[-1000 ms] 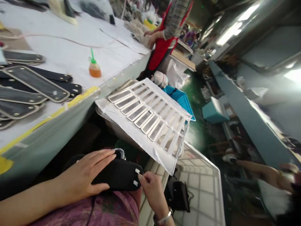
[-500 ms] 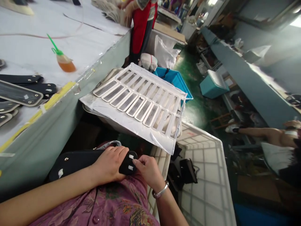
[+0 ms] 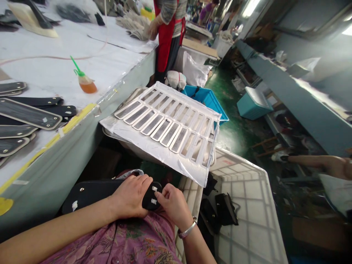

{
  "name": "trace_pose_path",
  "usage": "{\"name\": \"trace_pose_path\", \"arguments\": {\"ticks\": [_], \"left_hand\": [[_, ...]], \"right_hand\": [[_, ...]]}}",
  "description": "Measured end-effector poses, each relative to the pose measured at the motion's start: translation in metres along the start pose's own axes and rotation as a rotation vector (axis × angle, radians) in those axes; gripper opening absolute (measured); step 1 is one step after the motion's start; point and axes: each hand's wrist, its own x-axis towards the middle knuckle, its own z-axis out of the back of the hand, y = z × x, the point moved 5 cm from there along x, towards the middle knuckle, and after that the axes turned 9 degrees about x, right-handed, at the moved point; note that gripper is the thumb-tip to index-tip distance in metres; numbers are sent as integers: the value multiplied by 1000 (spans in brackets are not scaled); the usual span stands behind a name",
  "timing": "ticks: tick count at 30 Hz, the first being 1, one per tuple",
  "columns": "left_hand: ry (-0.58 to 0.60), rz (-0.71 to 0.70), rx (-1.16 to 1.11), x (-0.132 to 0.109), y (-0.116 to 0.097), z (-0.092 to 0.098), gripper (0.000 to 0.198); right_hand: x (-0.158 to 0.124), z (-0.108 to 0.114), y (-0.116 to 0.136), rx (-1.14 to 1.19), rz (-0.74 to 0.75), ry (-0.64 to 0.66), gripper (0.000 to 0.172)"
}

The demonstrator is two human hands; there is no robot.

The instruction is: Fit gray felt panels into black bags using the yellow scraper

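Note:
A long black strap piece (image 3: 93,192) with rivets and small white tabs lies across my lap. My left hand (image 3: 132,196) presses down on its right part, fingers curled over the top edge. At the strap's rounded right end my right hand (image 3: 172,203) pinches one of the small white tabs (image 3: 154,189), fingers closed. A silver bracelet (image 3: 187,231) circles my right wrist.
A white cut-out sheet (image 3: 165,126) rests on a metal tray just ahead. The worktable (image 3: 68,69) to the left carries more black straps (image 3: 30,113) and an orange glue bottle (image 3: 86,83). A white crate (image 3: 244,212) with black pieces stands to the right. A person in a red apron (image 3: 167,33) works farther along.
The strap has slid left across my lap, showing its long left part. My left hand has curled over it and my right hand has closed on a white tab at its end.

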Motion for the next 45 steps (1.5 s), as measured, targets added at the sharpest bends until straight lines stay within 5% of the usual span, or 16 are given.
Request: {"name": "trace_pose_path", "arguments": {"ticks": [6, 10, 12, 15, 17, 19, 23, 26, 32, 45], "left_hand": [[-10, 8, -49, 1, 1, -8, 59], [-62, -90, -173, -19, 13, 16, 87], [-211, 71, -265, -43, 46, 39, 78], [-444, 572, -425, -101, 119, 59, 37], [-407, 759, -608, -136, 154, 50, 26], [-269, 777, -816, -155, 170, 30, 29], [-189, 681, -978, -161, 167, 2, 34], [-238, 659, -951, -158, 166, -3, 34], [-187, 568, -994, -158, 177, -3, 29], [-173, 445, -1112, -166, 176, -7, 25]], "right_hand": [[14, -14, -20, 293, -26, 24, 29], [12, -14, -25, 382, -51, 142, 31], [13, 1, -25, 279, 17, 6, 42], [19, 13, -3, -80, 327, -229, 55], [18, -9, 29, -318, 614, -187, 65], [13, -46, 61, -485, 818, -52, 74], [11, -118, 107, -626, 873, 214, 75], [15, -144, 123, -664, 808, 322, 72], [18, -158, 129, -761, 792, 449, 73], [14, -163, 128, -817, 818, 484, 69]]}}
